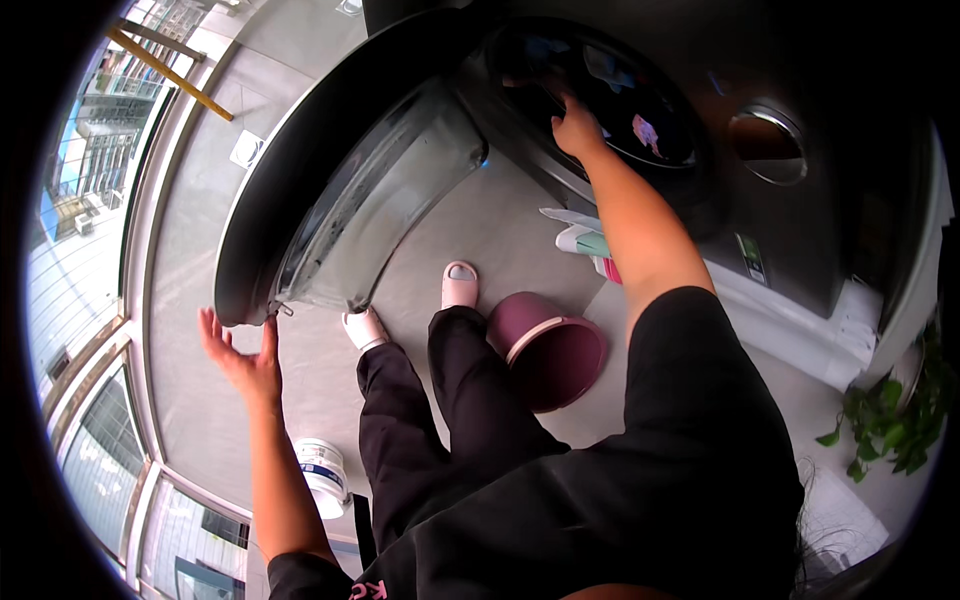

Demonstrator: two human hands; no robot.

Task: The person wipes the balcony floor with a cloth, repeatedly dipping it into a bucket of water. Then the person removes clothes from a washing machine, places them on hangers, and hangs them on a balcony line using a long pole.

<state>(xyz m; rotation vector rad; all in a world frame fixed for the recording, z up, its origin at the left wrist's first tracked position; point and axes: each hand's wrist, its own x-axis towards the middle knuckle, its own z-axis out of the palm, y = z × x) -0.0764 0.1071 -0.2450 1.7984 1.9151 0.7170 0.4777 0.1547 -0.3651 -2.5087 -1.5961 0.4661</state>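
The round door [259, 202] of a front-loading washing machine [795, 232] stands swung out, its clear glass bowl [397, 195] facing the drum. At the door's free edge, by the latch, is my left hand [251, 367], fingers spread and thumb against the rim. My right hand [581, 127] reaches into the dark drum opening [630, 97]; its fingertips are in shadow, so whether they grip anything is unclear. Inside the drum lie a pink patterned cloth [646, 135] and some bluish fabric [609, 67].
A purple bucket [544, 322] with a pale handle stands beside my right leg. Green, white and pink items [589, 240] sit below the drum. A white tub [322, 472] is at lower left, a leafy plant [889, 420] at right, windows [97, 187] at far left.
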